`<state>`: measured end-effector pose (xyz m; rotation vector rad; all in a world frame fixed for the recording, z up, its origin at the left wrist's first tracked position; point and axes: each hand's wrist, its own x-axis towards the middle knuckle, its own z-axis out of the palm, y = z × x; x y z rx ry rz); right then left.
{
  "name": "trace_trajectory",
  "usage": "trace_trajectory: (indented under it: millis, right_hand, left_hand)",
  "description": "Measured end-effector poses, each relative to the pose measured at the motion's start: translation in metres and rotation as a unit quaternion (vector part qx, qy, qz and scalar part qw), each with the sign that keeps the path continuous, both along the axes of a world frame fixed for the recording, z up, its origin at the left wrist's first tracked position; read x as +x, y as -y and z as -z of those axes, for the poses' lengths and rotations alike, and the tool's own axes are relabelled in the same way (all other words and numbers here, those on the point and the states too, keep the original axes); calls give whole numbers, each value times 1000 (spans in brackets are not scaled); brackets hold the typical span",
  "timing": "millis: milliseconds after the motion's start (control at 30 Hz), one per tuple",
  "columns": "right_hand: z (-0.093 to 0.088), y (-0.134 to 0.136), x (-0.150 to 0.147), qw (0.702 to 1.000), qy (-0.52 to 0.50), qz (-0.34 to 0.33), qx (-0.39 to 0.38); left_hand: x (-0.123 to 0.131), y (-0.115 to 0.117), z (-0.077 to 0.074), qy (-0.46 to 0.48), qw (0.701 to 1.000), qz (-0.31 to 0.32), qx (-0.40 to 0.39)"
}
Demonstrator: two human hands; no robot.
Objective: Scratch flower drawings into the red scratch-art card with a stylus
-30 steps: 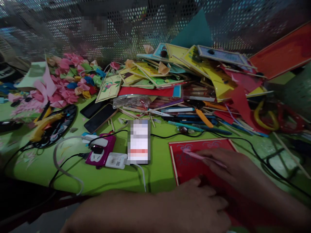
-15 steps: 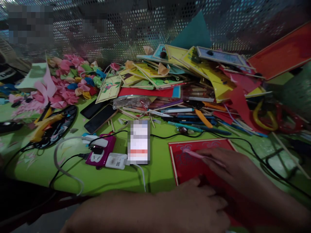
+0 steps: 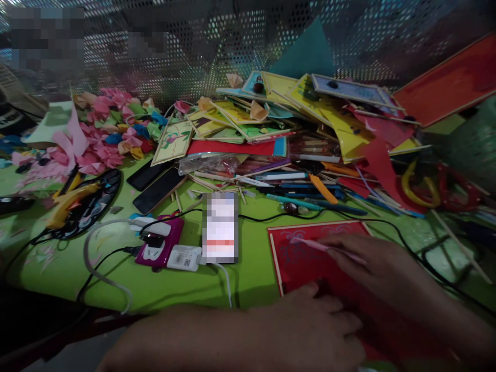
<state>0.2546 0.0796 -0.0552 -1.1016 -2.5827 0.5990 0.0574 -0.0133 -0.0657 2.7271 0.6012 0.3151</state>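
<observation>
A red card point(image 3: 306, 271) with thin pale wooden strips along its edges lies on the green table at the lower right. Swirling bluish-grey line drawings run across its upper part. My right hand point(image 3: 372, 263) is closed round a slim pink pen point(image 3: 315, 245), its tip touching the drawing near the card's upper left corner. Lower down, my left hand point(image 3: 318, 325) lies over the card's left part, fingers a little apart and nothing seen in them. The forearm crosses the bottom of the view.
A lit phone point(image 3: 220, 227) lies left of the card, beside a purple power strip point(image 3: 176, 232) with plugs and cables. A black cable point(image 3: 403, 237) passes behind the card. Behind are pens point(image 3: 287, 176), framed cards point(image 3: 267, 129), folded paper flowers point(image 3: 104, 150) and a yellow hot glue gun point(image 3: 77, 201).
The pink pen and my right hand have shifted very slightly over the drawing. My left hand stays on the card. The whole view has moved a touch.
</observation>
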Motion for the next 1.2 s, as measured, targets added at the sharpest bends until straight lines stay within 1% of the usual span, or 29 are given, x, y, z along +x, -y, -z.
trace_trajectory:
  millis: [200,333,467,667,867,967,1200]
  right_hand:
    - [0,-2,5,1000,-11,2,-19]
    - [-3,-1,3,1000,-5,3,-19]
    - [-5,0,1,1000,-2,5,-18]
    - [-1,-1,2,1000,-21,-5,-18]
    - [-2,0,0,999,-20,-17,-24]
    - [-2,1,0,999,-18,-10,-26]
    - [3,0,1,1000,-22,-10,-18]
  left_hand:
    - [-1,-2,-5,-11,1000,3,-12]
    - [-1,-3,-7,-16,1000,3,-9]
    - [1,-2,-5,-17,1000,-1,-7]
    - [0,-1,-1,-1,1000,-2,2]
    - [-1,-1,-3,-6,1000,3,-5]
    - [0,-2,-3,-7,1000,1,1]
    - [0,-2,-4,-3,1000,0,6]
